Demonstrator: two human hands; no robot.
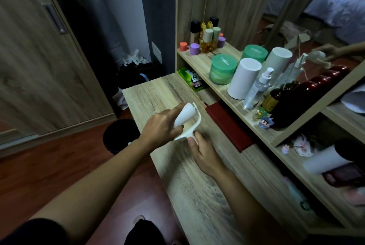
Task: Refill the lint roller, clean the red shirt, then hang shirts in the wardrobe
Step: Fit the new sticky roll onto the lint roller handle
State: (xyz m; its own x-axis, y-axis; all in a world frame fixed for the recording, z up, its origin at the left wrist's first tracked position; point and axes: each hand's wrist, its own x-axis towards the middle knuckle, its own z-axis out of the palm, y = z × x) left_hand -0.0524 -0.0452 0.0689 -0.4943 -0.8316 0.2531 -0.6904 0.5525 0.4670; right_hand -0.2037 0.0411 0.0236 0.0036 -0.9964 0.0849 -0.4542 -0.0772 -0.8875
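Over the wooden dresser top (189,183) I hold a white lint roller. My left hand (161,128) grips the white roll (184,113) from the left side. My right hand (203,151) grips the roller's white handle (190,131) at its lower end, thumb on top. The roll sits in the curved white frame, pointing up and away from me. No red shirt is in view. A wardrobe door (39,63) with a recessed metal handle stands at the left.
A shelf (233,102) at the right carries green jars (223,69), white cylinders (244,77), a spray bottle (256,88) and small bottles. A dark red flat case (229,126) lies under it. A black bin (120,136) stands on the floor left of the dresser. A mirror is behind.
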